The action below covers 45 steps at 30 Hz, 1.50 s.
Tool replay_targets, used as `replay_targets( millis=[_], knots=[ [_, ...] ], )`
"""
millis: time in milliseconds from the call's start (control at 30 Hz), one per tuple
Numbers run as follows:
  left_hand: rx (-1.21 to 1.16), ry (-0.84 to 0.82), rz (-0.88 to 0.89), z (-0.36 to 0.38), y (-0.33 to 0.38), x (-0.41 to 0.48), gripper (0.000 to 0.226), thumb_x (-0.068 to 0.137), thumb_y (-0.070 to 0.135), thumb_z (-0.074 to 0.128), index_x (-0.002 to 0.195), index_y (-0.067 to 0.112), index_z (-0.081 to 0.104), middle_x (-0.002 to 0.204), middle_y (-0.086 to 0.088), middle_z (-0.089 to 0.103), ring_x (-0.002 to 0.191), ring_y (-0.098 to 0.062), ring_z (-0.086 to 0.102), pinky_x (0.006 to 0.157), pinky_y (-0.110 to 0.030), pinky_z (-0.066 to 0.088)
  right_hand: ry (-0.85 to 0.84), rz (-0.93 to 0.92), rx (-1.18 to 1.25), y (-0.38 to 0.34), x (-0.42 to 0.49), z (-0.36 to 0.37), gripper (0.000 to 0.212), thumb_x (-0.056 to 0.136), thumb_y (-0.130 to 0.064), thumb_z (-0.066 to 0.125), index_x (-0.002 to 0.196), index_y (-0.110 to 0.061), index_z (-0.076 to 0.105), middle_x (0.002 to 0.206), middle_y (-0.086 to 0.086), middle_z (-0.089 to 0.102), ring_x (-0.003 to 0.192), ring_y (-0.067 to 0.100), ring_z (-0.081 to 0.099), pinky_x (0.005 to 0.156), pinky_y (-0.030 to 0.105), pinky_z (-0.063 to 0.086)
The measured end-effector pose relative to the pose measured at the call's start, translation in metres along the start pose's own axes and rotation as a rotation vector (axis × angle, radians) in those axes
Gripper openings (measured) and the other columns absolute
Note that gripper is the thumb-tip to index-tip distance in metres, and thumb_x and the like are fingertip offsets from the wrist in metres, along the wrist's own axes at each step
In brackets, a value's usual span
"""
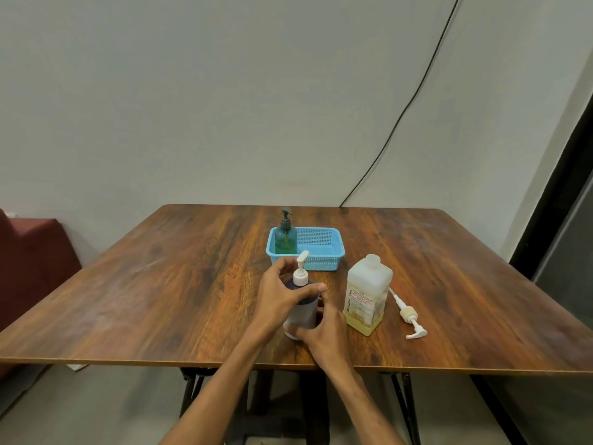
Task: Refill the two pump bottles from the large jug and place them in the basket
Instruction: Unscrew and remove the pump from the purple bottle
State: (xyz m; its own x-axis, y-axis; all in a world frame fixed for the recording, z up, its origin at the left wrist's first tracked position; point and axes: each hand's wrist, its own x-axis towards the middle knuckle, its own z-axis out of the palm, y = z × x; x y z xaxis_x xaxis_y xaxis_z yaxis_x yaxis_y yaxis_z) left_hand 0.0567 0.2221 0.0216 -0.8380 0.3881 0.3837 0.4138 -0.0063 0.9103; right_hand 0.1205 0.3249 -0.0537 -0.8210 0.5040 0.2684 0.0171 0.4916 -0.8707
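A dark pump bottle with a white pump head (302, 303) stands upright near the table's front middle. My left hand (282, 293) wraps its shoulder just below the pump collar. My right hand (321, 332) grips its lower body from the right. A green pump bottle (285, 237) stands upright in the left end of the light blue basket (324, 261) behind. The large translucent jug (368, 295), its neck uncapped and a little yellow liquid at the bottom, stands to the right of my hands.
A loose white pump with its long tube (408, 314) lies on the wooden table (160, 284) right of the jug. A black cable (401, 117) runs down the wall behind. A dark red seat (32, 261) is at the left, below table height.
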Motion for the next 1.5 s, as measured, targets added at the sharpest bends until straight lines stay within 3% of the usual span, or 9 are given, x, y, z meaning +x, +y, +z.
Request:
replay_targets(
  millis=[100, 167, 267, 400, 600, 800, 1067, 1267, 1500],
  knots=[
    [-0.044, -0.145, 0.0, -0.005, 0.001, -0.005, 0.049, 0.09, 0.022, 0.073, 0.136, 0.019, 0.057, 0.129, 0.01, 0.065, 0.119, -0.001, 0.061, 0.096, -0.019, 0.052, -0.01, -0.015, 0.002, -0.001, 0.0, -0.001, 0.093, 0.058, -0.047, 0.088, 0.137, -0.04, 0.04, 0.127, -0.013, 0.06, 0.115, 0.006, 0.056, 0.093, 0.033, 0.055],
    [-0.074, -0.142, 0.031, -0.01, 0.0, -0.007, 0.034, 0.096, 0.012, 0.063, 0.13, 0.016, 0.063, 0.124, 0.005, 0.069, 0.117, -0.006, 0.064, 0.095, -0.024, 0.054, -0.006, -0.021, 0.014, -0.001, 0.0, -0.001, 0.092, 0.056, -0.049, 0.087, 0.136, -0.038, 0.043, 0.124, -0.015, 0.061, 0.113, 0.005, 0.058, 0.089, 0.031, 0.056],
    [-0.095, -0.004, 0.011, -0.011, 0.0, -0.005, 0.027, 0.087, 0.004, 0.073, 0.113, 0.01, 0.072, 0.108, 0.0, 0.076, 0.105, -0.012, 0.071, 0.095, -0.037, 0.057, 0.003, -0.022, 0.031, -0.001, -0.001, -0.001, 0.09, 0.056, -0.045, 0.087, 0.135, -0.039, 0.044, 0.121, -0.017, 0.061, 0.109, 0.002, 0.059, 0.085, 0.026, 0.056],
    [-0.042, 0.059, 0.04, -0.004, 0.001, -0.003, 0.05, 0.072, 0.017, 0.089, 0.117, 0.013, 0.068, 0.109, 0.003, 0.074, 0.103, -0.008, 0.07, 0.091, -0.027, 0.057, -0.01, -0.021, 0.037, -0.004, -0.002, -0.003, 0.091, 0.059, -0.039, 0.089, 0.137, -0.038, 0.043, 0.123, -0.017, 0.059, 0.112, 0.002, 0.056, 0.088, 0.022, 0.052],
    [-0.111, -0.07, 0.025, -0.01, -0.003, -0.01, 0.032, 0.096, 0.01, 0.062, 0.128, 0.014, 0.064, 0.122, 0.001, 0.071, 0.116, -0.01, 0.065, 0.097, -0.028, 0.054, -0.002, -0.026, 0.008, -0.004, -0.001, -0.003, 0.089, 0.056, -0.042, 0.089, 0.134, -0.037, 0.045, 0.121, -0.016, 0.061, 0.109, 0.002, 0.058, 0.088, 0.026, 0.055],
    [-0.076, 0.069, 0.043, -0.008, -0.001, -0.004, 0.035, 0.078, 0.01, 0.083, 0.11, 0.01, 0.07, 0.104, 0.002, 0.074, 0.101, -0.011, 0.071, 0.088, -0.027, 0.057, -0.009, -0.013, 0.022, -0.005, -0.002, -0.002, 0.088, 0.057, -0.042, 0.089, 0.132, -0.043, 0.042, 0.122, -0.016, 0.059, 0.111, 0.003, 0.057, 0.089, 0.026, 0.054],
    [-0.068, 0.071, 0.013, -0.007, -0.002, -0.007, 0.029, 0.087, 0.007, 0.074, 0.116, 0.008, 0.071, 0.108, 0.0, 0.076, 0.104, -0.013, 0.071, 0.093, -0.038, 0.058, 0.007, -0.033, 0.016, -0.006, -0.002, -0.002, 0.084, 0.058, -0.042, 0.089, 0.13, -0.038, 0.046, 0.12, -0.015, 0.062, 0.109, 0.004, 0.059, 0.088, 0.029, 0.056],
    [-0.128, 0.157, 0.061, -0.002, 0.018, -0.002, 0.027, 0.082, 0.009, 0.079, 0.108, 0.008, 0.072, 0.104, -0.001, 0.076, 0.098, -0.012, 0.073, 0.079, -0.025, 0.06, 0.005, -0.029, 0.029, -0.008, -0.004, -0.004, 0.091, 0.058, -0.037, 0.09, 0.136, -0.037, 0.043, 0.13, -0.011, 0.059, 0.117, 0.01, 0.056, 0.096, 0.035, 0.053],
    [-0.172, 0.239, 0.104, -0.012, 0.043, 0.009, 0.028, 0.079, 0.014, 0.082, 0.104, 0.007, 0.073, 0.102, -0.004, 0.076, 0.095, -0.016, 0.074, 0.076, -0.028, 0.061, 0.002, -0.007, 0.034, -0.004, -0.003, -0.001, 0.09, 0.058, -0.04, 0.09, 0.135, -0.035, 0.043, 0.129, -0.012, 0.06, 0.114, 0.007, 0.058, 0.093, 0.033, 0.055]
  ],
)
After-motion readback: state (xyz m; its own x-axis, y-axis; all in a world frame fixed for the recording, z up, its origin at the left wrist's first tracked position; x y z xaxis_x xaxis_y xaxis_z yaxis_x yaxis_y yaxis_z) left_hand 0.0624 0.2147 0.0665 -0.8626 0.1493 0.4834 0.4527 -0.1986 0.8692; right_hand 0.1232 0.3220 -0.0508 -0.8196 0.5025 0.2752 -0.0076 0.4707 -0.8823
